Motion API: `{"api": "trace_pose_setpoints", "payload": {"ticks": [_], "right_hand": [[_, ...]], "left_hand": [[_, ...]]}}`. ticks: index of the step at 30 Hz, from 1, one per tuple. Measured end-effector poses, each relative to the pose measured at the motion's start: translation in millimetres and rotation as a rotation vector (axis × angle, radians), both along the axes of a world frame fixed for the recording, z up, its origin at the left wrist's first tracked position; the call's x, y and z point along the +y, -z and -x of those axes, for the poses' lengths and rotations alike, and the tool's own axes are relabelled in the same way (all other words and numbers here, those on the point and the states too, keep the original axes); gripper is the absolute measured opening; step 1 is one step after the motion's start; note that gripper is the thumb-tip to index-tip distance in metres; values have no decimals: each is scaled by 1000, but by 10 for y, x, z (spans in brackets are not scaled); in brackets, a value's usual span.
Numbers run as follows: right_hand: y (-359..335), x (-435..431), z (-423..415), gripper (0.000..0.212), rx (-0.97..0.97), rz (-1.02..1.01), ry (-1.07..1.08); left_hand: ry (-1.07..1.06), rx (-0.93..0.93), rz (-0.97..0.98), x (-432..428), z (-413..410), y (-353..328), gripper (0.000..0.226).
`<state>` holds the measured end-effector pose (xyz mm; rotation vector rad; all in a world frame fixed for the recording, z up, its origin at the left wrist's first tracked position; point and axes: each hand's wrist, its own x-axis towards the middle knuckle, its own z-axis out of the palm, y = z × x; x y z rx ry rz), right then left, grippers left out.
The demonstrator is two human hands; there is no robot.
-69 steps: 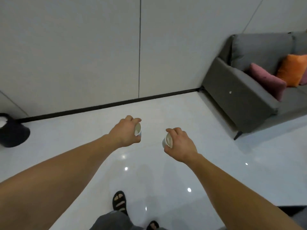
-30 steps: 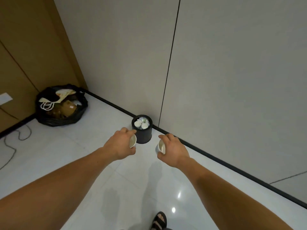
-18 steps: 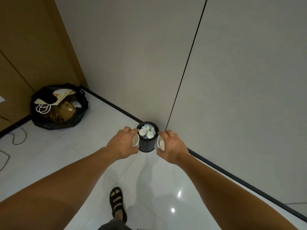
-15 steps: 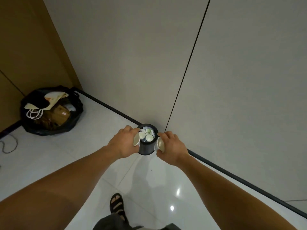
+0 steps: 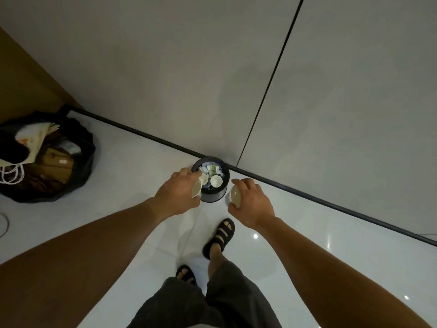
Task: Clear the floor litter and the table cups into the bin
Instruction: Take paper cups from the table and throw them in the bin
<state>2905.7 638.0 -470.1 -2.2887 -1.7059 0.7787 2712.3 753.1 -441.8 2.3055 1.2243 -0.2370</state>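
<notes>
A small round black bin (image 5: 214, 196) stands on the white floor against the wall, filled with white cups and crumpled litter. My left hand (image 5: 177, 191) is shut on a white paper cup (image 5: 197, 188), held sideways at the bin's left rim. My right hand (image 5: 251, 201) is shut on a second white paper cup (image 5: 234, 197), just right of the bin and level with its side. Both cup mouths face inward toward the bin.
A black rubbish bag (image 5: 45, 157) full of cardboard and paper bags sits on the floor at the left. A grey wall with a dark skirting line (image 5: 307, 195) runs behind the bin. My sandalled feet (image 5: 220, 235) stand just before the bin.
I have stepped closer, so the bin now lies right beneath my hands. Both hands still grip their cups; the left cup has reached the bin's rim.
</notes>
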Motion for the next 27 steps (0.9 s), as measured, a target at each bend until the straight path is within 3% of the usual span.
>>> {"api": "trace_pose_setpoints", "payload": {"ticks": [7, 15, 21, 27], "right_hand": [[1113, 796, -288, 71, 75, 94, 56], [2890, 1489, -413, 68, 35, 77, 70], [4114, 1860, -352, 70, -25, 59, 82], [4715, 1928, -271, 67, -110, 19, 34]], "left_hand": [[-12, 29, 37, 816, -451, 1051, 71], [21, -36, 37, 1516, -800, 2943, 72], [104, -39, 64, 1692, -852, 4277, 74], [164, 18, 19, 1684, -786, 4937, 75]]}}
